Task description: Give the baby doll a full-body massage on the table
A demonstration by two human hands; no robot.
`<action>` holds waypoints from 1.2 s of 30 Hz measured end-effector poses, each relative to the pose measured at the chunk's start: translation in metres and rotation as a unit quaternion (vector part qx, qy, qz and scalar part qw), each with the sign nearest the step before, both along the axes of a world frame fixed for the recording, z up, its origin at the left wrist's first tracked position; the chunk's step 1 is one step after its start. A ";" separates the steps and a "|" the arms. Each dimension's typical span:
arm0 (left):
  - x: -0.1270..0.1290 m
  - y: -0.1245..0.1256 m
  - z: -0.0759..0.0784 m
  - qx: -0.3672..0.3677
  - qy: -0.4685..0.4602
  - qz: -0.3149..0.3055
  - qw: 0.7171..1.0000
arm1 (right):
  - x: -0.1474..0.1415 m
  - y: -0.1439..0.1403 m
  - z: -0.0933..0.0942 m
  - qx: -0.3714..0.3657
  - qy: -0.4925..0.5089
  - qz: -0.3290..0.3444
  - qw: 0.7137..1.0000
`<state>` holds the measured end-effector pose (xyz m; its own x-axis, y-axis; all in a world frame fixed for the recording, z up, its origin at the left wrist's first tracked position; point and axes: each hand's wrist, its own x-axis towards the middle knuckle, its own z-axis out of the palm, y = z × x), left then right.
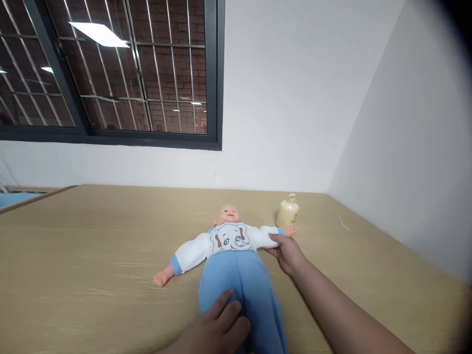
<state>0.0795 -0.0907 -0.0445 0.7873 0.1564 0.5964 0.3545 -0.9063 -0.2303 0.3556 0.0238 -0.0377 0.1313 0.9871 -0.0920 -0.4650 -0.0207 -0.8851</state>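
A baby doll (230, 255) lies on its back on the wooden table, head toward the wall and arms spread. Its white top has an elephant face on the front, and its trousers (254, 295) are blue. My right hand (289, 253) grips the doll's sleeved arm near the cuff, thumb on top and fingers beneath. Low in the view, my left hand (223, 324) is over the trousers, its fingers loosely bent and slightly apart. Whether its fingertips press on the cloth is hard to see. The doll's feet are out of view.
A cream-coloured bottle-shaped jar (287, 211) stands just beyond the doll's hand. Farther right, a thin pale strip (343, 222) lies on the table (110, 246). White walls meet behind, with a barred window (147, 64) at upper left. Something light blue (16, 199) shows past the table's left edge.
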 end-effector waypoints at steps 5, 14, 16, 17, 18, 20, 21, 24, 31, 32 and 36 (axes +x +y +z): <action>-0.004 -0.002 0.014 -0.042 -0.028 -0.026 0.998 | 0.000 0.000 0.000 -0.002 -0.002 0.003 1.000; -0.014 -0.003 0.041 -0.026 -0.061 -0.027 0.997 | -0.001 0.000 0.003 -0.020 -0.014 -0.015 1.000; -0.019 -0.004 0.044 -0.032 -0.063 -0.020 0.997 | -0.001 -0.001 0.003 -0.021 -0.020 -0.014 0.999; -0.022 -0.004 0.044 -0.045 -0.061 -0.019 0.997 | -0.001 -0.001 0.003 -0.020 -0.024 -0.014 0.999; -0.025 -0.005 0.045 -0.067 -0.067 -0.016 0.995 | -0.001 0.000 0.003 -0.018 -0.029 -0.015 0.999; -0.030 -0.005 0.047 -0.150 -0.086 -0.015 0.985 | -0.001 0.000 0.003 -0.008 -0.043 -0.021 0.999; -0.032 -0.005 0.048 -0.195 -0.103 -0.014 0.975 | -0.001 0.000 0.004 -0.002 -0.055 -0.026 0.998; -0.037 -0.003 0.054 -0.279 -0.142 -0.007 0.950 | 0.000 -0.002 0.007 0.019 -0.125 -0.045 0.991; -0.037 0.005 0.057 -0.412 -0.237 -0.048 0.879 | -0.017 -0.021 0.042 0.117 -0.500 -0.071 0.855; -0.037 0.007 0.056 -0.451 -0.235 -0.040 0.860 | -0.024 -0.024 0.047 0.137 -0.546 -0.079 0.823; -0.035 0.019 0.059 -0.573 -0.230 -0.034 0.786 | -0.052 -0.037 0.059 0.214 -0.682 -0.051 0.698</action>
